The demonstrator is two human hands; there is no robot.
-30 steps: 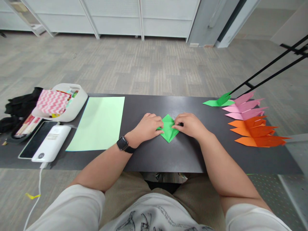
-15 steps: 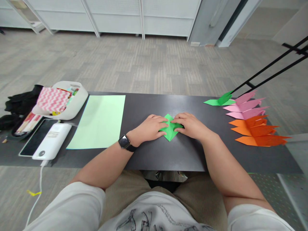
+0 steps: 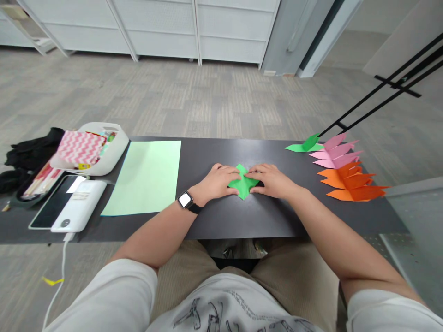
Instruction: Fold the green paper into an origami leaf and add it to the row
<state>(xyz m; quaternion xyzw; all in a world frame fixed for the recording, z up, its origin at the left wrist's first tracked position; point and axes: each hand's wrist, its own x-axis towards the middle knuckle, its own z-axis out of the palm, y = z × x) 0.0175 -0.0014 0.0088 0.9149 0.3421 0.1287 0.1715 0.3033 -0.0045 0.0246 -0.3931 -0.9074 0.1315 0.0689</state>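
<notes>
A small bright green folded paper (image 3: 243,184) lies flat on the dark table (image 3: 224,216) in front of me. My left hand (image 3: 217,181), with a smartwatch on the wrist, presses its left side with bent fingers. My right hand (image 3: 270,180) presses the right side, fingertips pinched at the top fold. Both hands hide the paper's outer corners.
A pale green sheet (image 3: 147,177) lies to the left. Further left are a white basket (image 3: 104,154) with a pink zigzag pouch, a power bank (image 3: 79,211), a phone (image 3: 51,208) and a pencil case. Folded green, pink and orange paper pieces (image 3: 341,173) lie at the right.
Both hands have closed in over the green paper, covering more of it. The view has shifted slightly, so everything sits a little further left.
</notes>
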